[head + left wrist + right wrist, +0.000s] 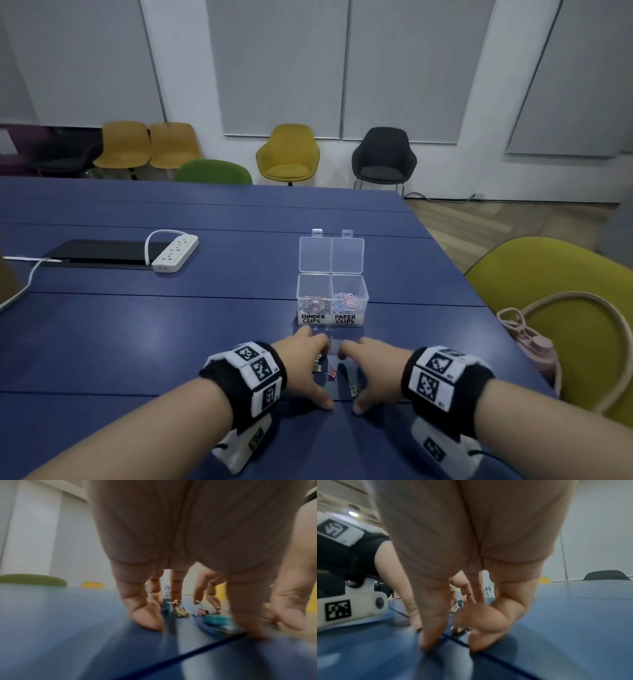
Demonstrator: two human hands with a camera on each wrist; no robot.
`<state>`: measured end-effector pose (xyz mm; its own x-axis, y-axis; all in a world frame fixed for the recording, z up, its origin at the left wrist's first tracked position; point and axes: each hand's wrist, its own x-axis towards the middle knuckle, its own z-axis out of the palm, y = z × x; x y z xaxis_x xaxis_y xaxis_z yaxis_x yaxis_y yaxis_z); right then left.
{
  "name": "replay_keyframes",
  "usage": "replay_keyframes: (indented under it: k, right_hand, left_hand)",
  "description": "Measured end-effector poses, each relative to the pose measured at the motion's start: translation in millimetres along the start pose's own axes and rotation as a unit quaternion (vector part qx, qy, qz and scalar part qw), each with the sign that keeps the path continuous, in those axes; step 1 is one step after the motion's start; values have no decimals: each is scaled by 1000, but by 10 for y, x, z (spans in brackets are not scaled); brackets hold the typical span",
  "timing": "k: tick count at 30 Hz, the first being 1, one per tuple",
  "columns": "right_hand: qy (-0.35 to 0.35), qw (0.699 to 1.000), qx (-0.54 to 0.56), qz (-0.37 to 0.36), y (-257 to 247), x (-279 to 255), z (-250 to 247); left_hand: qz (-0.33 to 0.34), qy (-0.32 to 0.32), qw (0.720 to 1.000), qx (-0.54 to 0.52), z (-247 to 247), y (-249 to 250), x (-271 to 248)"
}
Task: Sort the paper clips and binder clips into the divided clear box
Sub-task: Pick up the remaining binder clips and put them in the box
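Observation:
The divided clear box (pixel 331 297) stands open on the blue table (pixel 171 342), lid tilted back. Its left cell, labelled BINDER CLIPS, holds binder clips; the right cell, labelled PAPER CLIPS, holds coloured paper clips. Just in front of it my left hand (pixel 313 370) and right hand (pixel 352 377) are cupped side by side, fingertips on the table. Between them lie a gold binder clip (pixel 317 366), a pink one (pixel 331 372) and another gold one (pixel 355 389). The left wrist view shows the gold clip (pixel 180 612), the pink clip (pixel 202 612) and a blurred teal thing (pixel 216 620) under my fingers. Neither hand plainly holds a clip.
A white power strip (pixel 174 253) and a black panel (pixel 99 254) lie far left. The table's right edge runs close to my right wrist; beyond it a yellow-green chair (pixel 565 274) carries a pink bottle (pixel 541 353) with a strap. More chairs line the back wall.

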<state>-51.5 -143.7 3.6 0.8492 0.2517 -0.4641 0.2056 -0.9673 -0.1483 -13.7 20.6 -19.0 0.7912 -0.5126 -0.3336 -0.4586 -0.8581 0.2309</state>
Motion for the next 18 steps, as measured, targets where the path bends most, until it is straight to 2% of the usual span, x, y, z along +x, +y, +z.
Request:
replay_keyframes:
  k: [3,9,14,18]
  right_hand:
    - [28,1000,7,2,-100,103,99]
    - [36,999,-13,-23,-267,178,62]
    - [24,998,-45,-26,-296,101,76]
    - [-3,1000,-26,-9,-223,-34,64]
  left_hand:
    - [-16,17,1000,13,31,77,8]
    - [-1,50,999,6,-2,-8,-141]
    - [-30,39,999,10,10,-149,-250]
    - [-43,20,999,21,7,-142,-268]
